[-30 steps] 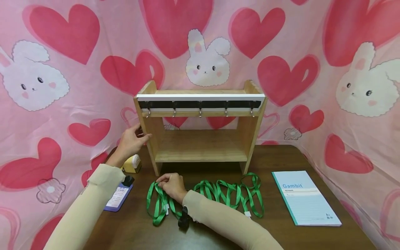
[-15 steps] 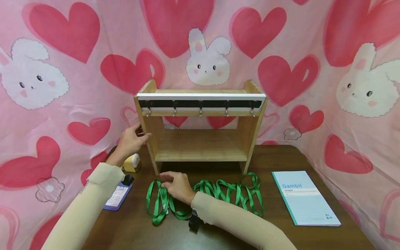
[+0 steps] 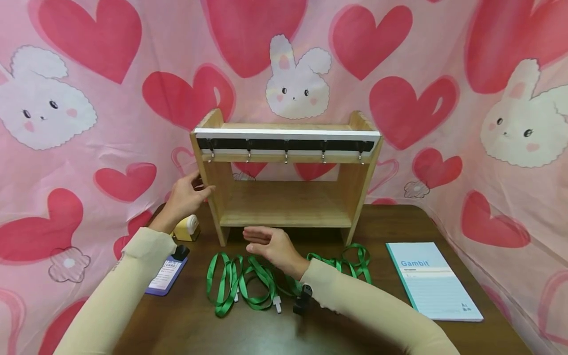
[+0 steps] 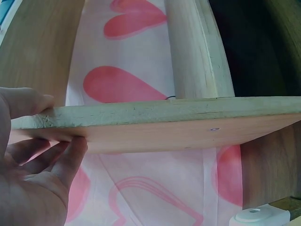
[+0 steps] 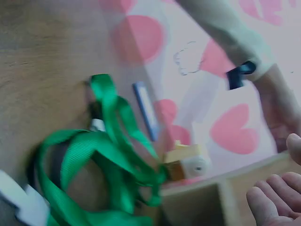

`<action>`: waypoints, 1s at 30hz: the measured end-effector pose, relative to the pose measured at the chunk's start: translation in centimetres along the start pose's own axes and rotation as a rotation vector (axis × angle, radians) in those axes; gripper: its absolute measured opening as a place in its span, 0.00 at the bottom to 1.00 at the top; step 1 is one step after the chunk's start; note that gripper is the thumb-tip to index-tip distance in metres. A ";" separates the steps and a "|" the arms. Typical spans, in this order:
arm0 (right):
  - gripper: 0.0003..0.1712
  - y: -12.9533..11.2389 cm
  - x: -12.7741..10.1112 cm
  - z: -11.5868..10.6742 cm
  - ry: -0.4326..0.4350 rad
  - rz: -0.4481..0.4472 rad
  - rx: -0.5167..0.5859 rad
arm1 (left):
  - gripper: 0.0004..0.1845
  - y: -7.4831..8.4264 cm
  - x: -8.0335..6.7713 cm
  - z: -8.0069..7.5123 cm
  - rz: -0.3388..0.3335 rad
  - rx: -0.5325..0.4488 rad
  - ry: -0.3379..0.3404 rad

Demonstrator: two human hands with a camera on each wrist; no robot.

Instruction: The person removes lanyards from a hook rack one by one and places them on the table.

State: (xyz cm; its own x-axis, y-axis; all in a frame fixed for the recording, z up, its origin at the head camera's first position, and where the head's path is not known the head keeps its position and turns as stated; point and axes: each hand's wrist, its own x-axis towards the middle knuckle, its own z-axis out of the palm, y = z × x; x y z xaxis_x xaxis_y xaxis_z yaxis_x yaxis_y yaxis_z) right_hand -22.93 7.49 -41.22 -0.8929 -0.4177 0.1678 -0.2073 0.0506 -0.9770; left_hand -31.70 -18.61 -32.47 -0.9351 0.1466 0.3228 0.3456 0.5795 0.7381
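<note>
A wooden rack (image 3: 284, 204) stands at the back of the table, with a hook rail (image 3: 286, 144) across its upper front. My left hand (image 3: 185, 198) grips the rack's left side panel (image 4: 155, 115), thumb on one face and fingers on the other. Green lanyards (image 3: 259, 291) with white clips lie in loops along the table before the rack. Above them hovers my right hand (image 3: 277, 249), fingers extended and holding nothing. It hides part of the middle loops. The right wrist view catches its fingertips (image 5: 273, 200) past the green lanyard loops (image 5: 103, 155).
A pale blue notebook (image 3: 435, 281) lies on the table at right. At left are a purple-edged card holder (image 3: 166, 276) and a small yellow and white box-shaped thing (image 3: 188, 228), both near my left forearm. A pink heart-patterned cloth (image 3: 124, 182) hangs behind.
My right hand has let go of the leftmost lanyard and moved right and up over the neighbouring loops, its fingers straightening. My left hand keeps its grip on the rack.
</note>
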 end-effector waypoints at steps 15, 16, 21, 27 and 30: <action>0.27 -5.8 -2.3 -8.8 0.048 -0.161 -0.092 | 0.30 -0.1 -0.2 -0.4 0.001 0.015 -0.014; 0.27 -6.1 -2.6 -9.4 0.053 -0.168 -0.103 | 0.30 -0.1 -0.2 -0.4 0.001 0.018 -0.016; 0.28 -7.1 -4.0 -12.4 0.088 -0.168 -0.152 | 0.31 -0.1 -0.4 -0.5 0.002 0.008 -0.023; 0.27 -8.0 -6.1 -16.0 0.147 -0.166 -0.246 | 0.31 -0.1 -0.4 -0.5 -0.001 0.033 -0.018; 0.26 -8.2 -7.2 -17.5 0.175 -0.193 -0.292 | 0.31 0.0 -0.3 -0.5 -0.008 0.044 -0.034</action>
State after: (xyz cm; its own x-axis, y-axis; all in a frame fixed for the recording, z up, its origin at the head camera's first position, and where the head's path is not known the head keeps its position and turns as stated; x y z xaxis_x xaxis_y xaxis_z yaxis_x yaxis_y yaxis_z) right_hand -21.84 25.93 -32.14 -0.8758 -0.2850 0.3896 -0.4607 0.2531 -0.8507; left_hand -31.36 -19.03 -32.33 -0.9401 0.1687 0.2961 0.3351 0.6151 0.7137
